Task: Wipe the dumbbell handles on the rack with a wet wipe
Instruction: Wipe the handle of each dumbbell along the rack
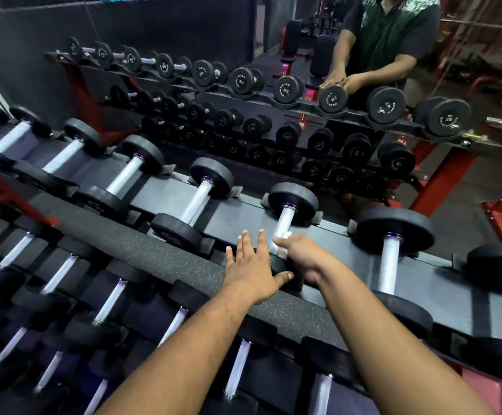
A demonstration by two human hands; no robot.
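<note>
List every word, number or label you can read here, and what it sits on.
None can be read for certain.
White ring lettering and numbers on the dumbbell end caps in the mirror: reversed and too blurred.
Near dumbbell heads: no print visible.
Wet wipe: no print visible.

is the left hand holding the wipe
No, the left hand lies flat with straight fingers on the dumbbell's near head, while the right hand grips the white wet wipe around the handle.

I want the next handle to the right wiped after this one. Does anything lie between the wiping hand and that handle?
Nothing visible does. The right hand grips the wet wipe around one handle; only bare rack shelf separates it from the next handle.
</note>
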